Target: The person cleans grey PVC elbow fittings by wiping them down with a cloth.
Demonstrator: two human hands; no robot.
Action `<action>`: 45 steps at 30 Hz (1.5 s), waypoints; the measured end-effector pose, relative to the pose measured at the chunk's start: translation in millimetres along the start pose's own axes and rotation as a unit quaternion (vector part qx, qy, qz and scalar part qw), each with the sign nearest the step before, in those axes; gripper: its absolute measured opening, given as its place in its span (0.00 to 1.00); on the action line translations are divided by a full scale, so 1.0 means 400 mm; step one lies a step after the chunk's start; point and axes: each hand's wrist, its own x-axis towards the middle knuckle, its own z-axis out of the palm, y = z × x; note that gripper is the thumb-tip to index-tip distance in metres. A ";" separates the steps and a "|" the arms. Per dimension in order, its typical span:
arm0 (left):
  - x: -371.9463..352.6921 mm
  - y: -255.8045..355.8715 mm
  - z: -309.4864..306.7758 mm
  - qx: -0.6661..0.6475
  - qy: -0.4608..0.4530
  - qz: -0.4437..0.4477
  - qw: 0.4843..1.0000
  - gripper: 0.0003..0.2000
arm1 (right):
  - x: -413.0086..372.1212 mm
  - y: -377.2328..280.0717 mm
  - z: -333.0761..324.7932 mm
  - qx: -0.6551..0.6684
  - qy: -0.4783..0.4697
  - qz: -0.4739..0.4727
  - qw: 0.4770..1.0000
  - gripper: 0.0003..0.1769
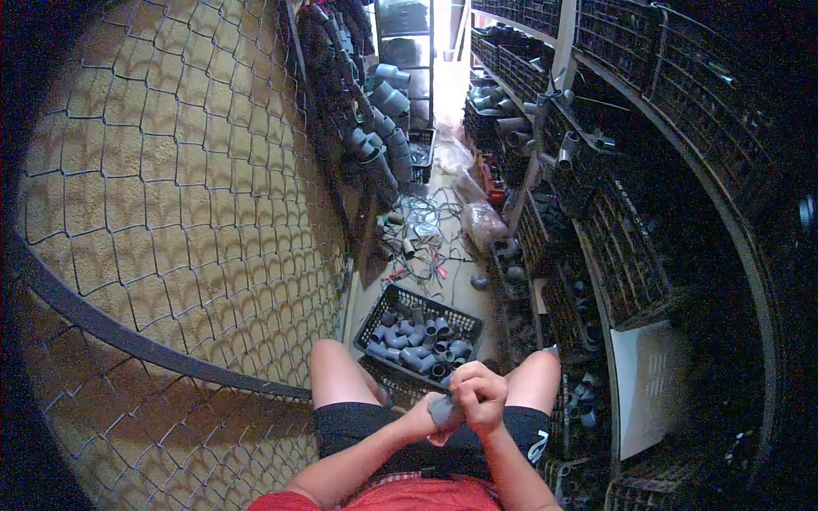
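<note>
A small grey piece, which looks like a rigid plastic pipe fitting (442, 411), is above the person's lap, on the near side of the black plastic crate with latticed walls (436, 304). The left hand (419, 420) is wrapped around its body. The right hand (479, 395) has its fingers bent closely over the end nearer to the crate; what lies inside this grasp is hidden, and the full shape of the piece I cannot tell.

I judge the piece to be light and stiff, not fragile, but its smooth outside could be a little slippery. Its round body should give the safest hold, with the fingers kept away from the rim.

The crate contains many loose grey elbows and sleeves (415, 341), lying at all angles. It stands on a pale, flat floor (363, 305). Beyond it, tangled wires (412, 209) and a clear plastic bundle (486, 224) lie in the narrow passage. To the left of the crate rises a chain-link wire fence (176, 183); to its right, dark shelves with crates (626, 238) stand close. The light is dim, except at the far end.
</note>
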 end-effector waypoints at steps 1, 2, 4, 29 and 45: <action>-0.007 0.003 0.002 -0.027 -0.016 -0.017 0.999 0.06 | -0.005 -0.001 0.004 0.000 0.000 0.000 1.000 0.09; -0.005 0.003 0.004 -0.026 -0.016 -0.016 0.999 0.06 | -0.008 -0.004 0.012 -0.051 0.054 0.066 0.995 0.06; -0.002 0.001 0.011 0.143 0.190 0.173 0.956 0.11 | -0.005 -0.026 0.061 -0.011 0.175 0.219 0.960 0.21; -0.041 0.112 -0.032 0.446 0.118 0.347 0.816 0.19 | -0.052 -0.002 -0.045 -0.115 -0.130 0.269 0.947 0.20; -0.075 0.135 -0.078 0.306 0.128 0.403 0.853 0.09 | -0.027 -0.039 -0.030 0.007 -0.110 0.352 0.929 0.19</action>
